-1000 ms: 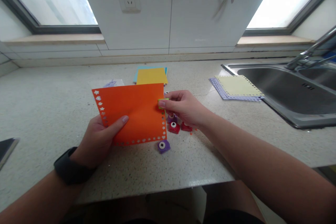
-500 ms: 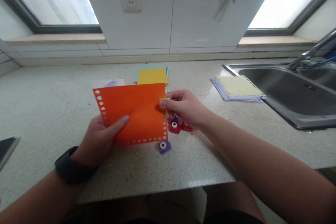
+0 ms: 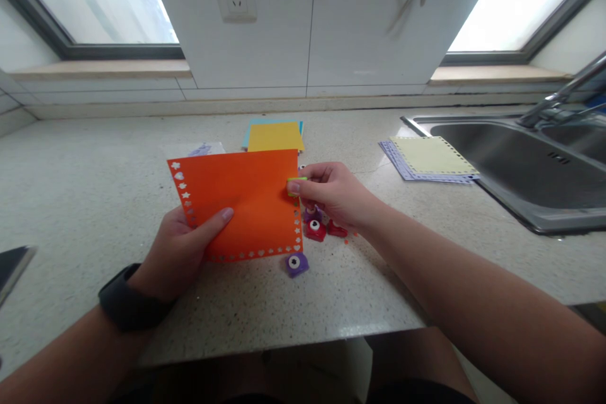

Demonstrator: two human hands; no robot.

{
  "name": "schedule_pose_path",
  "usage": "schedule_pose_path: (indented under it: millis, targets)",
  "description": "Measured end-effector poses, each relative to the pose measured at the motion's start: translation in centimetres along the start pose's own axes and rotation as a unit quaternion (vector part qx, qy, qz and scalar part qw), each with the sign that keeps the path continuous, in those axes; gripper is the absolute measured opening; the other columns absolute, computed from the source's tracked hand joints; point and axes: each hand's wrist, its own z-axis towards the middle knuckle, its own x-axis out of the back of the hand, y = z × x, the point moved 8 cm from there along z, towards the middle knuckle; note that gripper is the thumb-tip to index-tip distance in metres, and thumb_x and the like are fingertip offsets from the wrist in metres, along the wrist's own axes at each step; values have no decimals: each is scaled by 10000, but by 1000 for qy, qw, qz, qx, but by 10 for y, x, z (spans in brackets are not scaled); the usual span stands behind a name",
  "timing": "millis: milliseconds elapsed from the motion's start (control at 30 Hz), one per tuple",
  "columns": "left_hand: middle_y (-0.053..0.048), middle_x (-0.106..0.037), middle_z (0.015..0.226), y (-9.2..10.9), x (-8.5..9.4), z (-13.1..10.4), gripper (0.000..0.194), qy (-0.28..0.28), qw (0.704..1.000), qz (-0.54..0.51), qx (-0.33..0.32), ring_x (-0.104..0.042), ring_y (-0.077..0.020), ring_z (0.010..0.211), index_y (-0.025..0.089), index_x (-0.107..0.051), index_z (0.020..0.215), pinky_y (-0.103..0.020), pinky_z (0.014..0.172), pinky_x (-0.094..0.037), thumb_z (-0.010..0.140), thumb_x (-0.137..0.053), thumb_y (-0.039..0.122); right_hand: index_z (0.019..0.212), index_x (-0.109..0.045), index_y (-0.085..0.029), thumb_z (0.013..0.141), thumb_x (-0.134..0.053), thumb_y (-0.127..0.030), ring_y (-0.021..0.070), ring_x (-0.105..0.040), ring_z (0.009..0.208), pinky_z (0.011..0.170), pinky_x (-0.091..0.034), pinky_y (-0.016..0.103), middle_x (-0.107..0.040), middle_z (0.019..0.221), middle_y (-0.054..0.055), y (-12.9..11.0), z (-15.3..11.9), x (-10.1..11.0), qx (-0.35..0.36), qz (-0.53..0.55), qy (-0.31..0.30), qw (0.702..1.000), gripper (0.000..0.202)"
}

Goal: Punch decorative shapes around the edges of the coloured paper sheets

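Observation:
My left hand [image 3: 189, 243] grips a sheet of orange paper [image 3: 241, 196] at its lower left, thumb on top and fingers hidden underneath. Small shapes such as hearts, stars and flowers are cut along the sheet's left, bottom and lower right edges. At the right edge, my right hand [image 3: 331, 192] is closed around a yellow-green craft punch [image 3: 294, 187], which sits on the paper's rim. Below the sheet's corner lies a purple craft punch [image 3: 297, 264]. Beside the right edge are a red craft punch [image 3: 315, 230] and several others, partly hidden by my hand.
Yellow paper [image 3: 275, 136] over blue sheets lies behind the orange one. Pale yellow paper [image 3: 433, 154] with a punched border rests on lilac sheets, near the steel sink [image 3: 530, 227] at right. A dark flat object [image 3: 14, 268] is at the left edge.

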Motion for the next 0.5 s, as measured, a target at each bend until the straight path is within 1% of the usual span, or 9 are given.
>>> schedule_pose_path:
  millis: [200,400,500]
  targets:
    - [-46,-767,1201,-2,0,-1,354,-7,1000,-10,1,-745,-265,1034,241,-749,1148,-398,970,-592,812,-795,341,760,-691,-160,710,-850,-475,79,-477,422,378,-317,205,-574,531,-28,-1,0,0,11,-3,-5,1000,356]
    - [-82,-759,1216,-2,1,0,406,-1,1000,-7,-2,-746,-297,1027,215,-747,1163,-424,915,-618,790,-809,364,759,-679,-164,702,-849,-493,84,-482,417,372,-325,211,-574,524,-29,-1,0,0,8,-10,2,1000,375]
    - [-78,-759,1217,-1,0,0,403,-3,1000,-9,-1,-743,-294,1033,214,-745,1163,-428,927,-612,791,-808,358,757,-674,-169,695,-854,-498,85,-480,408,363,-323,210,-581,525,-28,-1,0,0,9,-10,5,1000,380]
